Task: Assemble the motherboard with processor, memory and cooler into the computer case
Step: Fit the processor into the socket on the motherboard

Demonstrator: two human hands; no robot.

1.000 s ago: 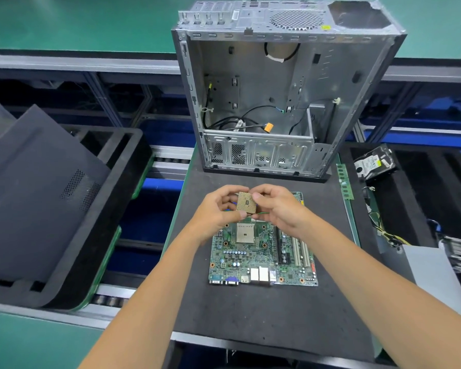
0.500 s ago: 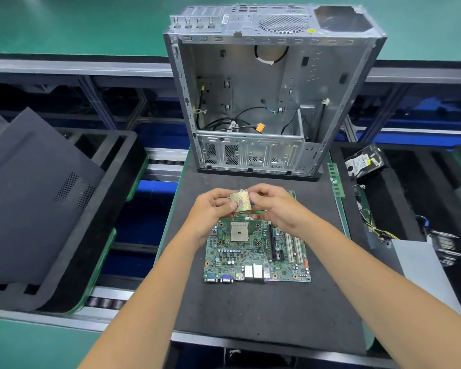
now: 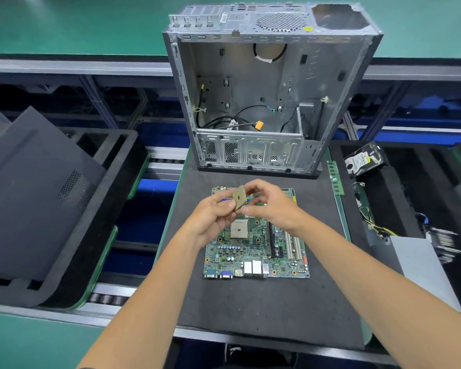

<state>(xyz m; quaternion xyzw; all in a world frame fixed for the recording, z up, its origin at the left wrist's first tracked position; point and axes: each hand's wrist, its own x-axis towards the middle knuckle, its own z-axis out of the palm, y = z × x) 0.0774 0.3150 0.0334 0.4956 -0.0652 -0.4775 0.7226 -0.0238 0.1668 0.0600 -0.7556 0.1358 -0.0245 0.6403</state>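
A green motherboard (image 3: 253,251) lies flat on the black mat (image 3: 264,310), its beige processor socket (image 3: 239,228) bare. Above the board's far part, my left hand (image 3: 210,217) and my right hand (image 3: 272,206) both pinch a small square processor (image 3: 239,197), tilted on edge with its gold pin side facing me. The open grey computer case (image 3: 272,102) stands upright behind the board, loose cables and an orange plug inside. A green memory stick (image 3: 335,177) lies at the mat's right edge.
A black foam tray (image 3: 117,182) on the left holds a dark case side panel (image 3: 37,195). On the right, another black tray carries a hard drive (image 3: 362,159), yellow-black cables (image 3: 375,225), a grey box (image 3: 421,267) and a finned metal cooler (image 3: 445,243).
The processor has turned from nearly face-on to tilted on edge between my fingers. My hands stay above the board's far part.
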